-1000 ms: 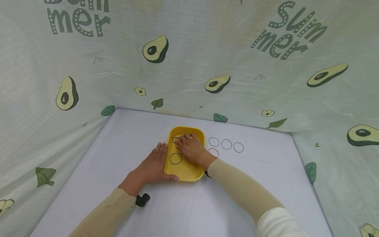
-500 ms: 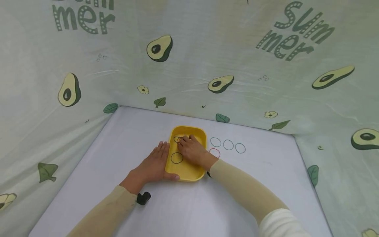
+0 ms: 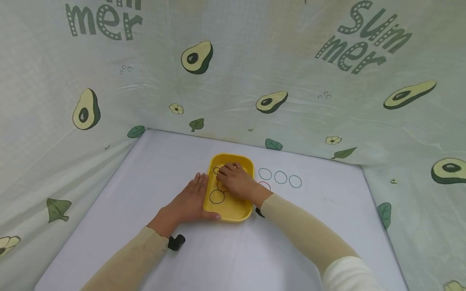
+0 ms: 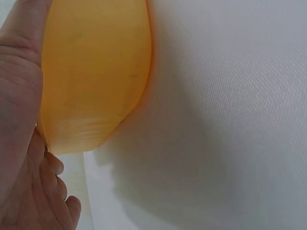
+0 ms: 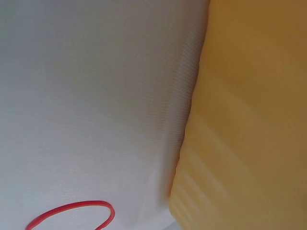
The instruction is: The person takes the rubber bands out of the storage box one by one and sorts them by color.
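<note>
A yellow tray stands on the white table. My left hand lies along its left side with straight fingers, its thumb over the near rim. My right hand reaches inside the tray, fingers bent down among the rubber bands near its far left; I cannot tell whether they pinch one. A dark rubber band rests flat in the tray. Another band shows partly from under the right hand, and a smaller loop peeks out beyond the fingertips. In the right wrist view the tray's outer wall fills the right side.
Right of the tray, several green rubber bands lie in a row on the table. A red rubber band sits below them, partly covered by the right wrist in the head view. A printed cloth walls the table in at the back and sides.
The right hand shifts slightly within the tray. A band now shows between it and the dark one, and the orange bands seen earlier are covered. The left hand stays in place.
</note>
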Tool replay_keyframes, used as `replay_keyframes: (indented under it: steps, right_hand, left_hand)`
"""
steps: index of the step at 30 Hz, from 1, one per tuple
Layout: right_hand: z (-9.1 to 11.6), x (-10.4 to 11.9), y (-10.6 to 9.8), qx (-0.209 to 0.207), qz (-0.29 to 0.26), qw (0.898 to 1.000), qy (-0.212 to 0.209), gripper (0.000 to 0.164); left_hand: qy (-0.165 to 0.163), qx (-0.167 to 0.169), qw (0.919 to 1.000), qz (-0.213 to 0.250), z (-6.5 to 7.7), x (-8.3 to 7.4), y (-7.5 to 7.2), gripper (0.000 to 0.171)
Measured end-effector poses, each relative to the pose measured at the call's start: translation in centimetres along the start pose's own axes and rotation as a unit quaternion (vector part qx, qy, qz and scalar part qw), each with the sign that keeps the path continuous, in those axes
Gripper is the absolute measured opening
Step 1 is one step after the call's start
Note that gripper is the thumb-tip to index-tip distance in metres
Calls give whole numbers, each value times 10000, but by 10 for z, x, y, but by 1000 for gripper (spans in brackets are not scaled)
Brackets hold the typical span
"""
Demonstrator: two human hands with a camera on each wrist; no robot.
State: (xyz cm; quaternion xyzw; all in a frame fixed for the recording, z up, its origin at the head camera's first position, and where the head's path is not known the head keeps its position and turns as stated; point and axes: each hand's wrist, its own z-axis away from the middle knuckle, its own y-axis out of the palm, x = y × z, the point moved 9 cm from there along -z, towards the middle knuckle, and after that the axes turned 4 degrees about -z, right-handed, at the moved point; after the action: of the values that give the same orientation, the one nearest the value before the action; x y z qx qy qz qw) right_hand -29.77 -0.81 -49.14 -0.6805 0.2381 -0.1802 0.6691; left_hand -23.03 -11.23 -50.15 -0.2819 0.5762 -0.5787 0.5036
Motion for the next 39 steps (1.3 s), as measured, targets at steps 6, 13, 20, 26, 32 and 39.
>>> replay_keyframes:
  steps: [6,13,20,26,32,39]
  right_hand:
    - [-9,2,8,100,-168,9996,-185,32]
    - [-14,5,11,161,-298,9991,-270,28]
    - [-17,3,15,162,-192,9993,-271,22]
    - [-19,2,16,119,-169,9993,-298,22]
    - [-25,-3,12,28,-580,9982,-142,21]
    - [-29,-9,21,560,-424,9974,148,31]
  left_hand:
    - [-17,44,10000,83,-1,1,2,142]
    - [25,13,9999,119,-1,2,4,142]
    - [92,-45,9998,142,0,2,4,142]
    - [124,-73,9998,116,0,2,4,143]
    - [165,-107,9998,101,0,2,4,144]
    - [138,-74,9998,82,-1,3,4,143]
